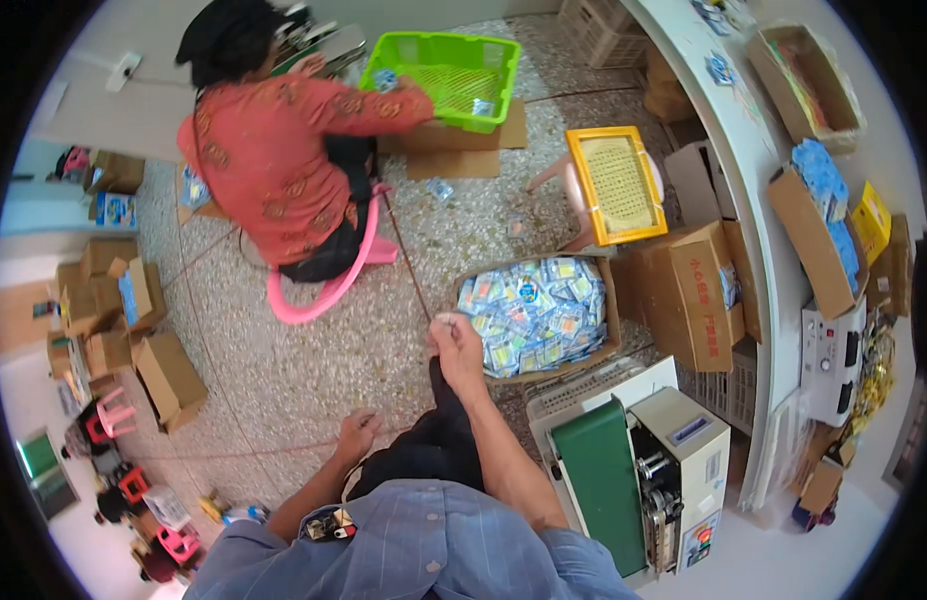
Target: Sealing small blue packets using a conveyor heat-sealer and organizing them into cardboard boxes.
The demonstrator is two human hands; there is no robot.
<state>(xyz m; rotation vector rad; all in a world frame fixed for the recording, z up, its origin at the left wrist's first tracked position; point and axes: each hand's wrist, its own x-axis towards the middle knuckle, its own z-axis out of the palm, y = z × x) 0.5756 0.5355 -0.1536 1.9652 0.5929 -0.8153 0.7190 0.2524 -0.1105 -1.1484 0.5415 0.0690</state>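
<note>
My right hand [457, 348] hangs in front of me with its fingers curled in, just left of a cardboard box [611, 330]. Whether anything sits inside those fingers is hidden. Small blue-and-white plastic packets [531, 312] fill that box. Lower and to the left, my left hand [359, 432] is beside my dark trousers. Its fingers are loosely bent and a little apart, with nothing visible in them. Ahead on the left, a person in a red patterned top [273, 170] sits on a pink chair, one hand with a blue packet [385, 80] at a green plastic basket [441, 112].
At my right stands a machine with a green conveyor belt [598, 490]. Beyond the packet box is a stool with a yellow-framed tray [615, 185]. A long white table [758, 300] runs along the right, with boxes beneath. More cartons [170, 380] stand at left. Loose packets [439, 189] lie on the floor.
</note>
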